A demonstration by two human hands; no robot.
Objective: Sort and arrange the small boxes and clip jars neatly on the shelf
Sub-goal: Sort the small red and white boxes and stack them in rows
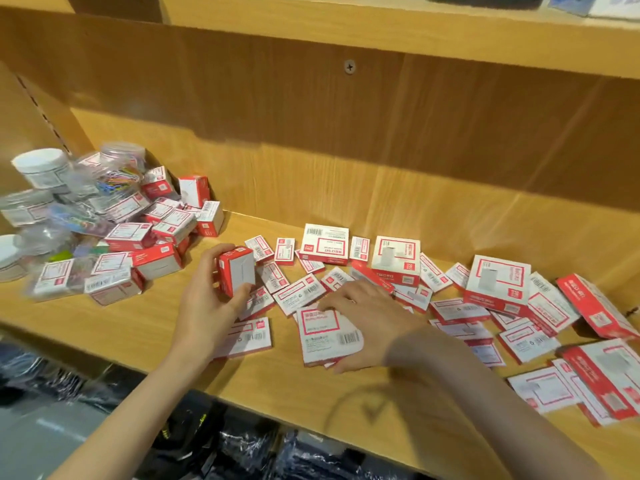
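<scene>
My left hand [204,306] grips a small red and white box [237,271], held upright just above the wooden shelf [145,327]. My right hand [363,320] lies over a flat white and red box [325,336], thumb under its near edge and fingers reaching to the boxes behind. Several small red and white boxes [446,285] lie scattered flat across the middle and right of the shelf. At the left, more boxes [159,233] are heaped with clear jars of coloured clips [117,174] and a white-lidded jar [43,168].
The shelf's back panel [346,140] rises behind the boxes and an upper shelf [381,29] overhangs. Bare shelf surface [277,386] runs along the front edge. Dark packaged goods [207,441] sit on the level below.
</scene>
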